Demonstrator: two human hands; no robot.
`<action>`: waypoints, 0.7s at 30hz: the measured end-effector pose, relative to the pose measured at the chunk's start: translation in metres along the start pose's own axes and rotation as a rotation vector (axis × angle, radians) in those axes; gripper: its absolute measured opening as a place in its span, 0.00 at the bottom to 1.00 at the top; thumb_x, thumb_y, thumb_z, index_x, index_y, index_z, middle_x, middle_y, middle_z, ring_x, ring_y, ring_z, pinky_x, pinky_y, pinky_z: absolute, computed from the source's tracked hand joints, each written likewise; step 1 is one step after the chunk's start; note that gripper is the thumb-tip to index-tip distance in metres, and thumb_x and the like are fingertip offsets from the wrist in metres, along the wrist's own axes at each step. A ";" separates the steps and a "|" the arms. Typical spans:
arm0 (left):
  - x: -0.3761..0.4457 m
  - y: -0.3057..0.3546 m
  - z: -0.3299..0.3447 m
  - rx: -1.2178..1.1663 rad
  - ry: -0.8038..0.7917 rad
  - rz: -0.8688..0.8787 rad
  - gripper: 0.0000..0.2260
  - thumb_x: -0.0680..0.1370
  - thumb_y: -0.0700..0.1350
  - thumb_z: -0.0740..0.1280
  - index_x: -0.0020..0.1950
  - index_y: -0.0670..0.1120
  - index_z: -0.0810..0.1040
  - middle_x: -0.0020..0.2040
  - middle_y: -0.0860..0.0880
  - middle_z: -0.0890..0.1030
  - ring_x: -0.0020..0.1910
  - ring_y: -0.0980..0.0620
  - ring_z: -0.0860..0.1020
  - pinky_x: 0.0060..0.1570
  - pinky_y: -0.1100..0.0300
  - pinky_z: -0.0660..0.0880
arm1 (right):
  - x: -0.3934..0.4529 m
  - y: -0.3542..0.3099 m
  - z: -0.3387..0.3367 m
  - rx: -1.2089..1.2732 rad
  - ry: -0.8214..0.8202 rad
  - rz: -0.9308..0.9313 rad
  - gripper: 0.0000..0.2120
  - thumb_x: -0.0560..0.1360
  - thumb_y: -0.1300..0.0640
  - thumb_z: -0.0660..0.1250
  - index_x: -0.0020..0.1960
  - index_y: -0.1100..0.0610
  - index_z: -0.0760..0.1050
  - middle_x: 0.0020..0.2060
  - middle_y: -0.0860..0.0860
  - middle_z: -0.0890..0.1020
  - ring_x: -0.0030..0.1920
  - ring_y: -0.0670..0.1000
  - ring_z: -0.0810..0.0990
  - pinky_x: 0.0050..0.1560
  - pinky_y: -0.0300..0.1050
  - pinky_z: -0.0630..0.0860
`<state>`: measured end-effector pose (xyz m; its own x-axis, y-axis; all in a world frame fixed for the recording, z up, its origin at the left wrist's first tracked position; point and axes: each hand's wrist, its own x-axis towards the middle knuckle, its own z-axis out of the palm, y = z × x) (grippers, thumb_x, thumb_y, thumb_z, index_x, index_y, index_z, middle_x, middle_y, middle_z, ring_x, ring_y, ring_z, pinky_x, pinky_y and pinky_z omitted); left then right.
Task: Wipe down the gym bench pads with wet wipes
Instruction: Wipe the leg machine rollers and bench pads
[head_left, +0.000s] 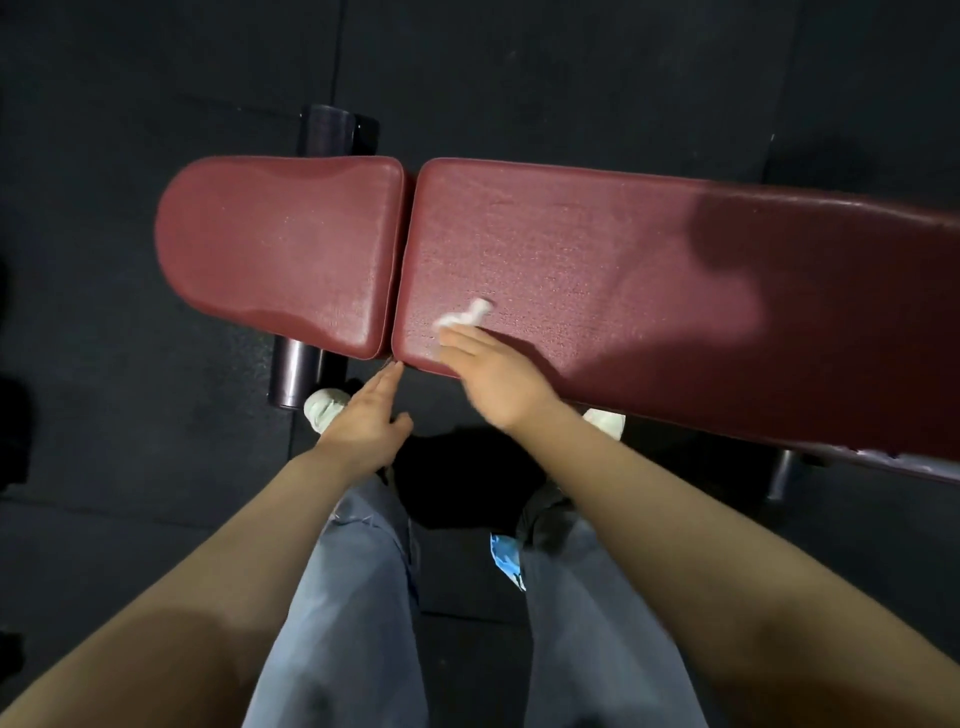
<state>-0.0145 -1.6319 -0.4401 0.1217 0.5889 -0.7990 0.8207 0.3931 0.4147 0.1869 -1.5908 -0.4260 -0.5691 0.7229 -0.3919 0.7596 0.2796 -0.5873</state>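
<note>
Dark rubber floor tiles fill the room under a gym bench, seen from above by a person standing close against it. Two maroon pads make up the bench top: a short seat pad with a rounded outer end, ahead of the left hand, and a long back pad that runs from the right hand off to the right edge of view. A narrow gap separates the two pads, just ahead of the left fingertips. Both pads have a grained, leather-like skin that catches the light in pale speckles; a shadow darkens the back pad well to the right of the right hand.

The right hand lies palm down on the near left corner of the back pad, fingers fairly straight and pressing a wipe. The wipe is white, crumpled and twisted, partly under the fingertips and sticking out beyond them onto the pad. The hand is slightly blurred.

The left hand holds nothing, fingers straight and together, tips touching or nearly touching the near edge of the bench at the gap.

Below both hands are blue jeans and pale shoes. Dark cylindrical frame parts show beside the seat pad, left of the left hand.
</note>
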 end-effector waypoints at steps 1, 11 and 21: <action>0.000 -0.002 0.000 -0.033 0.009 -0.009 0.33 0.79 0.42 0.62 0.81 0.49 0.54 0.78 0.45 0.62 0.72 0.42 0.69 0.72 0.48 0.66 | 0.026 -0.012 0.007 -0.025 -0.039 -0.019 0.18 0.76 0.70 0.60 0.64 0.64 0.75 0.69 0.57 0.73 0.72 0.55 0.67 0.73 0.40 0.54; 0.007 -0.006 0.001 -0.045 0.068 -0.015 0.32 0.78 0.41 0.63 0.81 0.48 0.55 0.79 0.48 0.62 0.75 0.48 0.64 0.74 0.55 0.60 | -0.139 0.078 -0.050 -0.087 0.049 0.026 0.23 0.72 0.70 0.58 0.65 0.61 0.77 0.68 0.54 0.74 0.70 0.55 0.70 0.67 0.51 0.72; 0.007 -0.016 -0.003 -0.221 0.087 -0.057 0.35 0.76 0.37 0.63 0.81 0.54 0.55 0.69 0.37 0.73 0.41 0.62 0.79 0.46 0.67 0.72 | -0.022 0.014 0.009 -0.128 0.052 -0.389 0.14 0.76 0.67 0.59 0.56 0.67 0.80 0.61 0.61 0.80 0.63 0.59 0.77 0.64 0.52 0.74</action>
<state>-0.0287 -1.6318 -0.4509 0.0216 0.6162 -0.7873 0.6817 0.5670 0.4625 0.2074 -1.6090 -0.4323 -0.8075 0.5776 -0.1200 0.5258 0.6124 -0.5903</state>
